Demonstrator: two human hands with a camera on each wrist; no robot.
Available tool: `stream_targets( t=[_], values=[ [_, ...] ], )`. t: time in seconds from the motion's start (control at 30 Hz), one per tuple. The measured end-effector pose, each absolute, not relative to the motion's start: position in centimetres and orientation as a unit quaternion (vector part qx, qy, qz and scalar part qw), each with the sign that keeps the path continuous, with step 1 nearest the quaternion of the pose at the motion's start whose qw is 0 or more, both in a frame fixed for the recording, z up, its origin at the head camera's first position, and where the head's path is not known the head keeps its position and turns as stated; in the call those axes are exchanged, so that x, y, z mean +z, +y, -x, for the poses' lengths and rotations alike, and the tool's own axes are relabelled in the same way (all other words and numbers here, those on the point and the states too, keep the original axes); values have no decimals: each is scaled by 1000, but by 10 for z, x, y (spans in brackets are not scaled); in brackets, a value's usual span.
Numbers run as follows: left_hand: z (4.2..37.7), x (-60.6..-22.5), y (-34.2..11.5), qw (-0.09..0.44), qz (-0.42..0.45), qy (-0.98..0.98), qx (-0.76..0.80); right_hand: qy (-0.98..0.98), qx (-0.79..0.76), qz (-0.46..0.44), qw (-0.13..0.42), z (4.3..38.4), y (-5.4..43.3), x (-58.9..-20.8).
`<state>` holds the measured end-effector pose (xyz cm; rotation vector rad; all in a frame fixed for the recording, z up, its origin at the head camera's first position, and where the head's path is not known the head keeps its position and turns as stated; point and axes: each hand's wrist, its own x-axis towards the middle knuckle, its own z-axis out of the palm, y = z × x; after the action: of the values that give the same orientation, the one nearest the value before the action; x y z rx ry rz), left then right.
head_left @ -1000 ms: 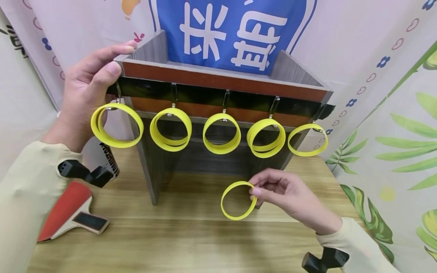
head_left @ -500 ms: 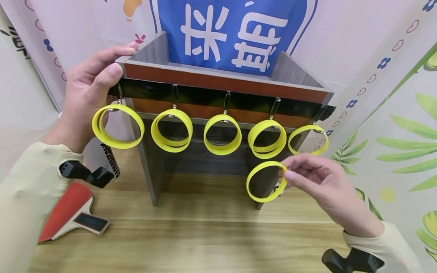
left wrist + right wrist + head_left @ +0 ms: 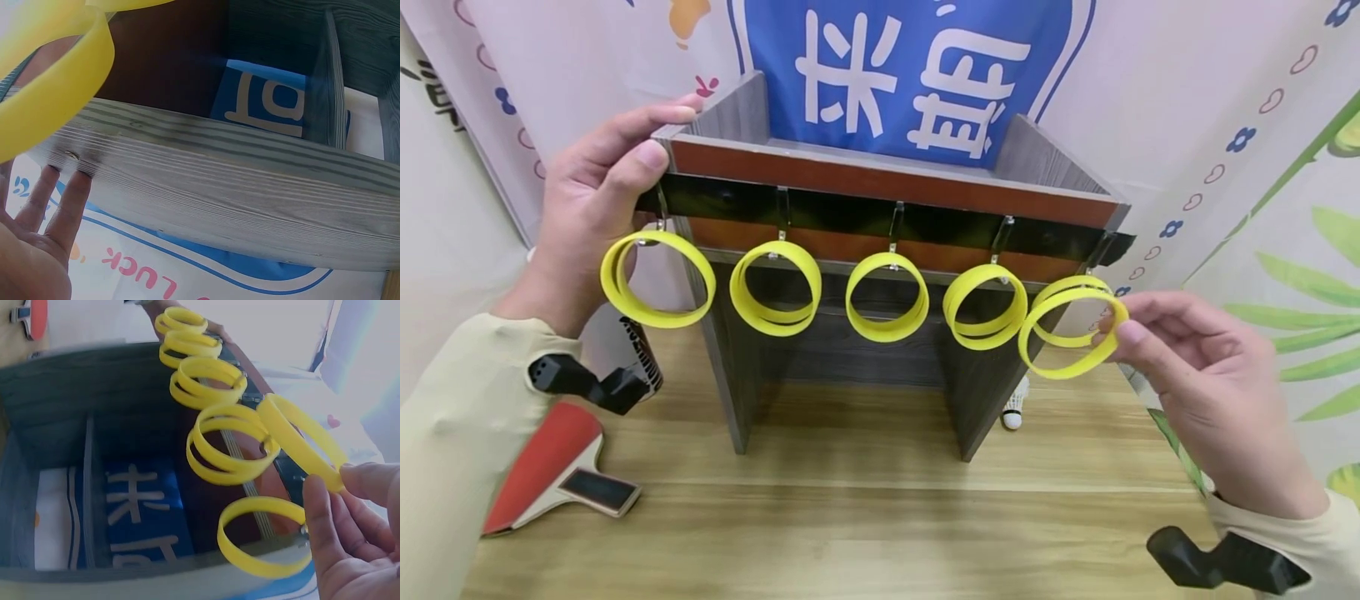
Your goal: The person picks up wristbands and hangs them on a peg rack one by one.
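Observation:
Between thumb and fingers my right hand (image 3: 1217, 392) pinches a yellow ring (image 3: 1067, 373). In the head view that ring overlaps the single yellow ring on the rightmost hook; the right wrist view shows the held ring (image 3: 292, 439) apart from that hanging ring (image 3: 256, 562). More yellow rings, such as the middle ones (image 3: 887, 335), hang in pairs from hooks on a black strip (image 3: 838, 210) across the grey wooden stand (image 3: 887, 181). My left hand (image 3: 591, 183) holds the stand's upper left corner, thumb in front and fingers against its side panel (image 3: 219, 181).
A red table tennis paddle (image 3: 553, 458) lies on the wooden table (image 3: 850, 533) at left, near a printed can (image 3: 638, 354). Behind the stand's right leg lies a shuttlecock (image 3: 1013, 414). Printed cloth (image 3: 1157, 75) hangs behind and at the right.
My right hand has carried the ring up and to the right, from below the stand to the rightmost hook, uncovering the shuttlecock. The left hand has stayed at the corner.

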<state>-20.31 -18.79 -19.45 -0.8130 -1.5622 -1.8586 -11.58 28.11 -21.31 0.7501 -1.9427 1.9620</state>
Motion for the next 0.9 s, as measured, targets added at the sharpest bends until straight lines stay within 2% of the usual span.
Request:
stream_targets(
  t=[0.37, 0.7, 0.9],
  values=[
    [202, -193, -188, 272, 304, -573, -711, -603, 738, -242, 183, 134, 295, -214],
    [201, -194, -190, 264, 298, -579, -711, -642, 714, -211, 185, 135, 295, -227],
    [201, -194, -190, 258, 301, -576, -715, -648, 705, -227, 175, 137, 295, -231]
  ],
)
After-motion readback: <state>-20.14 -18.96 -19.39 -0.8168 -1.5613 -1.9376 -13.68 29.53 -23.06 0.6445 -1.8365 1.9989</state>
